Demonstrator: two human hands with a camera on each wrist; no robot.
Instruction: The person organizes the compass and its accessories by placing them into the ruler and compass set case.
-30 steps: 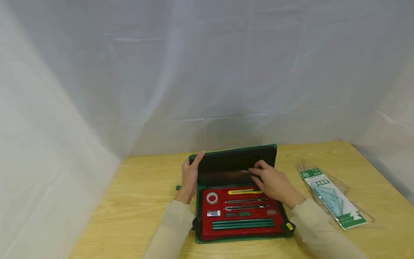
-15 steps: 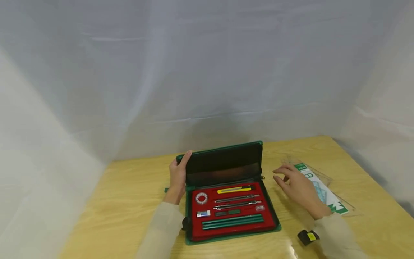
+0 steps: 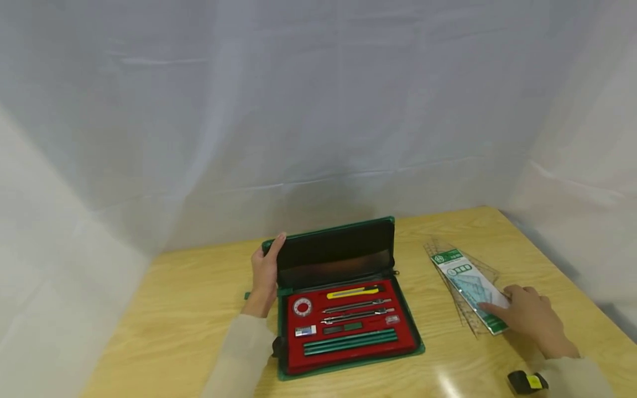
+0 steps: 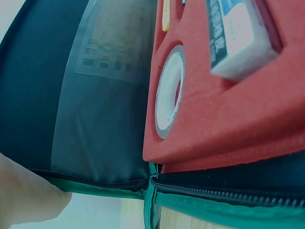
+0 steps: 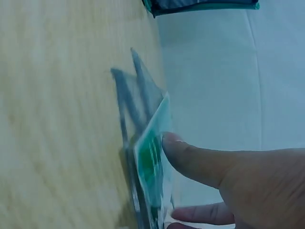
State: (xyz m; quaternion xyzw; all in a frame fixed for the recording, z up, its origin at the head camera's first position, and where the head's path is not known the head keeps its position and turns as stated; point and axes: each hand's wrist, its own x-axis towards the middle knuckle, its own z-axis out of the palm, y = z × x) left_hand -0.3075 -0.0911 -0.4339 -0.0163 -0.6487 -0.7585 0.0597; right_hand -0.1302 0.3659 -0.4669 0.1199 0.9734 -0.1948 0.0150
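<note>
A green zip-up drawing-instrument case point(image 3: 410, 362) lies on the table with its dark lid point(image 3: 343, 243) raised. My left hand point(image 3: 265, 271) grips the lid's left edge, thumb on the inner side. Set into the red insert point(image 3: 358, 359) are a yellow cutter point(image 3: 352, 292), metal compasses point(image 3: 357, 316), a white ring point(image 3: 302, 307), an eraser point(image 3: 305, 330) and several green pencils point(image 3: 350, 341). To the right, my right hand point(image 3: 532, 315) holds the lower end of a green-and-white packet point(image 3: 468, 283) of set squares, thumb point(image 5: 188, 157) on its face and fingers point(image 5: 205, 213) at its far edge.
Loose clear set squares point(image 3: 438, 244) stick out from under the packet. A white cloth point(image 3: 318, 99) hangs behind the wooden table point(image 3: 199, 309) and along both sides. Black straps with a yellow-marked piece point(image 3: 532, 381) sit at the right wrist.
My right hand has left the inside of the case's lid and moved right to the packet. My left hand keeps its grip on the lid. The head view has turned slightly right.
</note>
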